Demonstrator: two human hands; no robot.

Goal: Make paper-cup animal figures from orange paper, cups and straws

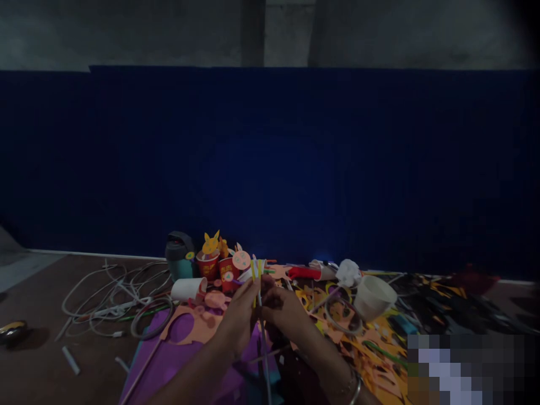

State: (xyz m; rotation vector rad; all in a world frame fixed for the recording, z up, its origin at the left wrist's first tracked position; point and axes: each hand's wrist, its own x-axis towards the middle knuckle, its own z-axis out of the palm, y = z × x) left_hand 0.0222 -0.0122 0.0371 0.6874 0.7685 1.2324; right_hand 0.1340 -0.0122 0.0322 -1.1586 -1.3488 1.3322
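Note:
My left hand (pixel 244 312) is closed around narrow yellow paper strips (pixel 256 266), which stick up above its fingertips. A long thin pale stick (pixel 265 354) runs down from the strips between my two hands. My right hand (pixel 284 308) has its fingers curled in against the stick, just under the strips; what exactly its fingertips pinch is partly hidden. Below both hands lies a purple sheet (pixel 169 371), with an orange paper piece with a round cut-out (pixel 206 326) beside my left wrist.
Red paper cups (pixel 207 269) with paper animal shapes stand behind my hands, near a teal bottle (pixel 177 261). A white cup (pixel 188 288) lies on its side. Tangled white cables (pixel 113 298) spread left. Orange paper scraps (pixel 375 360) and a white cup (pixel 375 297) are right. Behind is a blue partition (pixel 270 169).

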